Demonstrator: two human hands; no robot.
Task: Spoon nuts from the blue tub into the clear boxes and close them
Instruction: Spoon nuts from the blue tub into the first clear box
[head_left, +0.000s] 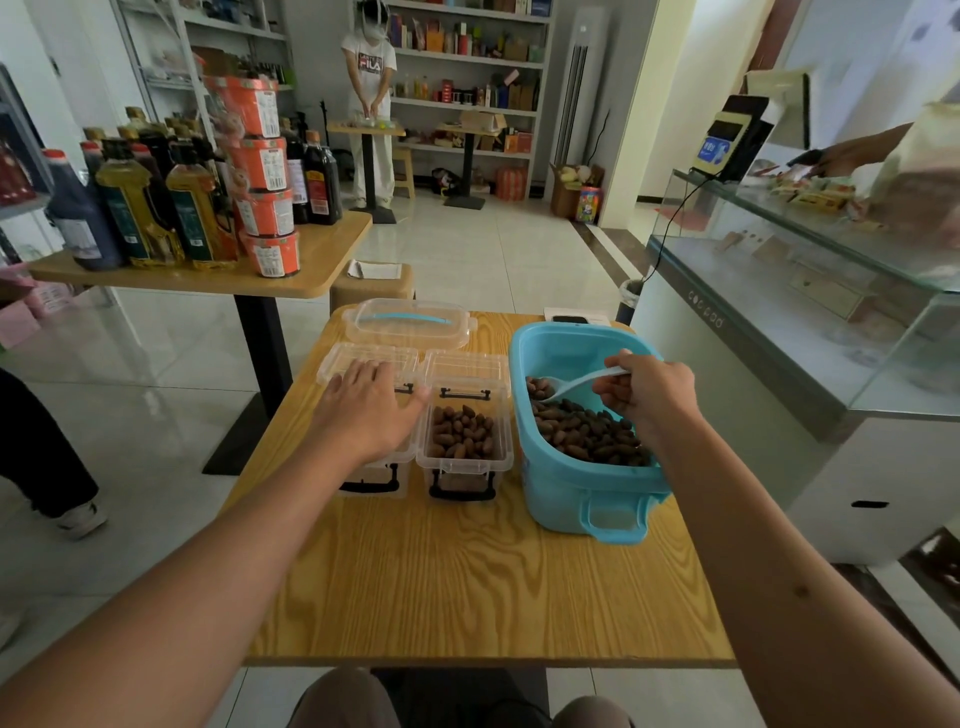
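Fingers of the left hand (371, 402) lie spread flat over the left clear box (370, 470), whose contents it hides, so nuts carried there would strike knuckles and scatter on the desk (467, 587). Just beside it, the right clear box (464, 441) stands open, partly filled. Rightmost, the right hand (647, 389) pinches a pale spoon (569, 383) loaded over the blue tub (582, 467); a tilt could spill nuts.

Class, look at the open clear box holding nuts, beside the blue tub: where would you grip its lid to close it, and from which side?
Probably grip the lid at its far free edge, reaching from above and behind: it lies hinged back beyond the clear box.
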